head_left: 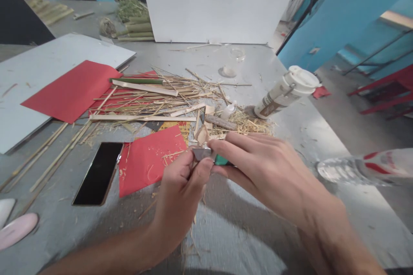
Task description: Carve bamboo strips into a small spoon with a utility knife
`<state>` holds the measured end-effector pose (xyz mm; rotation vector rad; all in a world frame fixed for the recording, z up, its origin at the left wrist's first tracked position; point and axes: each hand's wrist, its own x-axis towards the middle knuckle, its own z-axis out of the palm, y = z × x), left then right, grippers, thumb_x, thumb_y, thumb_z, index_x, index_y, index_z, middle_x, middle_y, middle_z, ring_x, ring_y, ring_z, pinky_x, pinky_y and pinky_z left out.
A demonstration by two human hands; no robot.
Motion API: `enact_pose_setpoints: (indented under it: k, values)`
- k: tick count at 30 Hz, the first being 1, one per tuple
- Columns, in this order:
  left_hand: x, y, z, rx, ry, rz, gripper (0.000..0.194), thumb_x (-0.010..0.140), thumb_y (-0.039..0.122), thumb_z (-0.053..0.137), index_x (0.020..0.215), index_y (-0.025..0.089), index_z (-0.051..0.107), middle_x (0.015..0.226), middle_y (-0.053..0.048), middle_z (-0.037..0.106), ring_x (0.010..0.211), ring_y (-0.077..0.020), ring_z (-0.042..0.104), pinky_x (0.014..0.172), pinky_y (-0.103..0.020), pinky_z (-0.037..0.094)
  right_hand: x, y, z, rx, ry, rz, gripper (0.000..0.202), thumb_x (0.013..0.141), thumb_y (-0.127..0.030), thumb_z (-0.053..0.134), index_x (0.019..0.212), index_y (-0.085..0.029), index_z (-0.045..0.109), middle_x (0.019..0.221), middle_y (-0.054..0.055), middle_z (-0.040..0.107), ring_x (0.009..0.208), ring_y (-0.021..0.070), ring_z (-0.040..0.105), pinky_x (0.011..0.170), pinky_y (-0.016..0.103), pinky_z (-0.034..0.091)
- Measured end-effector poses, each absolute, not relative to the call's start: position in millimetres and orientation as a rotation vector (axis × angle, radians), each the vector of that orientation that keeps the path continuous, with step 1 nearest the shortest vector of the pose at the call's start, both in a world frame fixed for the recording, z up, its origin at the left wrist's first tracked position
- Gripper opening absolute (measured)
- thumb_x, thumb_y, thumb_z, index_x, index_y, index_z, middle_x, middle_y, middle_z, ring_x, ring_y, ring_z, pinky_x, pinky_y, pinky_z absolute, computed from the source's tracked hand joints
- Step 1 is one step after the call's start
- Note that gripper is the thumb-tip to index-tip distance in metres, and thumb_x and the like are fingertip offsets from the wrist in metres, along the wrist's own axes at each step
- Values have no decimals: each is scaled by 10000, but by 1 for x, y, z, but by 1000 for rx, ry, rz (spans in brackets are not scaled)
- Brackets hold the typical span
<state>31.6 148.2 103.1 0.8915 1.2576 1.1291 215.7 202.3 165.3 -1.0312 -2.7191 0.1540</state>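
Note:
My right hand [261, 163] is closed round the green handle of a small knife [221, 160]. The knife's metal blade points left and meets the thumb of my left hand [182, 184]. My left hand is closed in a pinch on a small pale wooden piece [202, 135] that sticks up above the blade. Beyond the hands lie a brown stick [221, 122], a small white bottle [229, 111] and straw shavings [250, 122]. A red sheet [150, 159] with curled shavings on it lies left of my left hand.
A black phone [98, 174] lies left of the red sheet. Many thin straws [145, 99] spread across the table's middle. A white cup [285, 92] and a plastic bottle [364, 166] are at the right. A white board [216, 4] stands behind; two people are at the back left.

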Motion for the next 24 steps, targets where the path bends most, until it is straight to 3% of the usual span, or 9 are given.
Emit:
enact_pose_setpoints:
  k: [7,14,24]
  values:
    - [31,148,98,891,1357,1142,406,1015,400,686,725,232,456,609,96,310,527,-88,244,474,-247,201,214,198,159,-1064,-2718,120,296,1180,-403,434,1257,-209,644,910,23,678,760,201,639,646,349,350]
    - [34,154,98,763,1326,1175,346,1017,392,698,774,216,526,610,103,320,518,-76,224,454,-211,213,206,192,155,-1144,-2667,-49,104,1101,-278,631,1195,-233,634,878,-14,630,766,200,645,649,367,356]
    - [34,158,102,703,1296,1235,464,975,451,761,714,228,448,584,114,298,499,-67,192,425,-186,230,198,190,149,-1156,-2557,-84,107,1118,-313,612,1148,-225,664,850,-19,609,790,191,644,669,358,365]
